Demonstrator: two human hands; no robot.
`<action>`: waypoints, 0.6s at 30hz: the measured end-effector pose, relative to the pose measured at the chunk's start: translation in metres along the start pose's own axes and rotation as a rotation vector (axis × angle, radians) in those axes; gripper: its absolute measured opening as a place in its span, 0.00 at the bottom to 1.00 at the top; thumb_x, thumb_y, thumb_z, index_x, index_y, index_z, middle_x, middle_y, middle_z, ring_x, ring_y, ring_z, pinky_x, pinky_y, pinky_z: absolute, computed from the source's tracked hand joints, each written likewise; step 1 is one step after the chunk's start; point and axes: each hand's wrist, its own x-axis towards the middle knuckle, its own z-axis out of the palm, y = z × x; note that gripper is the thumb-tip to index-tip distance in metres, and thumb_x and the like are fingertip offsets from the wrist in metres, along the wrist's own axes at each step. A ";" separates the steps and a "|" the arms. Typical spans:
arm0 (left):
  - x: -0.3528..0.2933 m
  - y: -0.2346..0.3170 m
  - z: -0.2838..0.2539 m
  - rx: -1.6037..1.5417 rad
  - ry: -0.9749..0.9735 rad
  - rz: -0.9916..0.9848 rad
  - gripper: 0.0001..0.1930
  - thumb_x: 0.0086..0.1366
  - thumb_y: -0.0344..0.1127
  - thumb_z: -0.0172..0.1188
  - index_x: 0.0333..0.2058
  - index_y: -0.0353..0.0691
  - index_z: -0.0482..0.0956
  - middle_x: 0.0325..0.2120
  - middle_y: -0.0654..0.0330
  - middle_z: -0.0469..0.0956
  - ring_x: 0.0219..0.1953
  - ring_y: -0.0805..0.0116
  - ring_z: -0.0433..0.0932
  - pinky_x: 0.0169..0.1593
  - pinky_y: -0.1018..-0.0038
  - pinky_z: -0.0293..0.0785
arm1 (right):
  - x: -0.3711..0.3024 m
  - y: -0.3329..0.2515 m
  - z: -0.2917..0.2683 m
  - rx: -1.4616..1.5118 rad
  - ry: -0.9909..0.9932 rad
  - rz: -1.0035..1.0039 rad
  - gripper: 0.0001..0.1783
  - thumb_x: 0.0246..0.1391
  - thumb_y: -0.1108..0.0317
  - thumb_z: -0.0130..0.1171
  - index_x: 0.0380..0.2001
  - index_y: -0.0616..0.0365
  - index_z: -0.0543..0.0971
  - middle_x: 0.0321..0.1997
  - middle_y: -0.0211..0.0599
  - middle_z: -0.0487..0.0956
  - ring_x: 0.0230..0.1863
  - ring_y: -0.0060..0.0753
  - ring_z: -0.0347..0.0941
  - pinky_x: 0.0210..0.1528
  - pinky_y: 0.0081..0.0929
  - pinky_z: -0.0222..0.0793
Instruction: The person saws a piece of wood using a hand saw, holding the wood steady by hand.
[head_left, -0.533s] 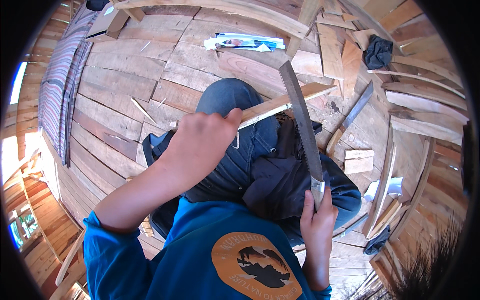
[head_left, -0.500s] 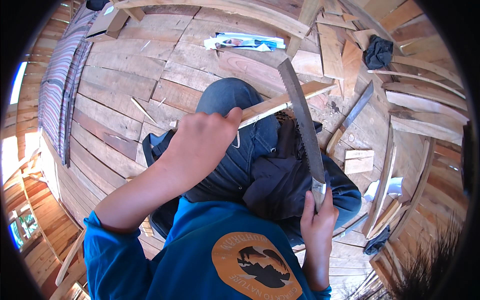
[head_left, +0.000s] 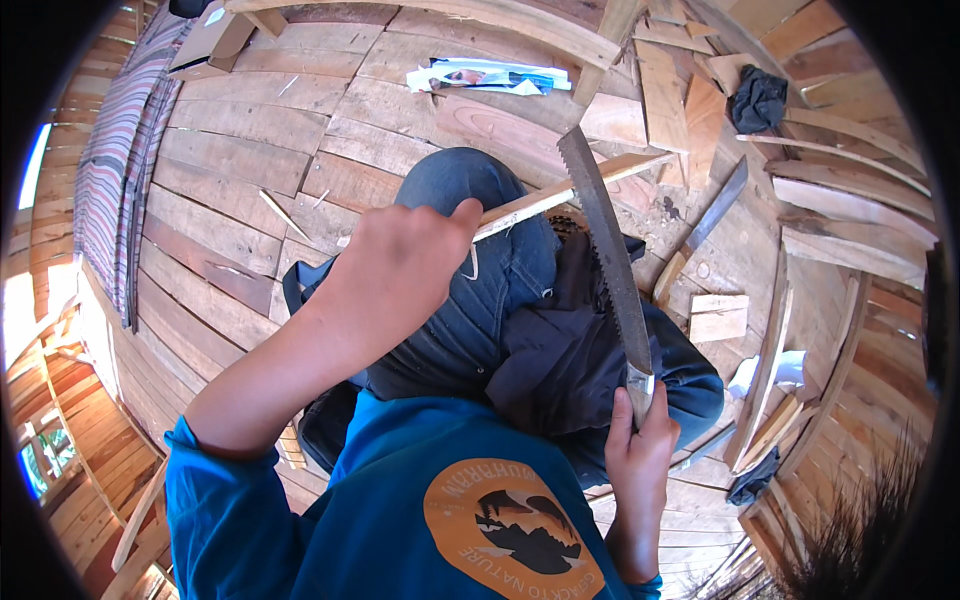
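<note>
The left hand [head_left: 400, 270] is gripping a thin pale wooden strip [head_left: 570, 190] laid across the denim-clad knee [head_left: 470, 200], while the right hand [head_left: 640, 450] is clenching a long toothed steel saw blade [head_left: 605, 260], seemingly mid-cut, so steady strokes come next.

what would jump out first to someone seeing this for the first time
The long toothed saw blade stands out first, running up the middle right from the right hand that grips its handle. It crosses a thin wooden strip that the left hand pins over a blue-jeaned knee. Around them lie a plank floor and scattered offcuts to the right.
</note>
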 end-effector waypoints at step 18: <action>0.001 0.004 -0.004 -0.018 -0.016 0.011 0.15 0.55 0.24 0.58 0.43 0.34 0.75 0.16 0.52 0.76 0.22 0.56 0.81 0.25 0.68 0.76 | 0.004 -0.003 -0.009 -0.153 -0.015 -0.042 0.09 0.61 0.70 0.55 0.39 0.66 0.71 0.17 0.56 0.73 0.22 0.59 0.76 0.20 0.44 0.66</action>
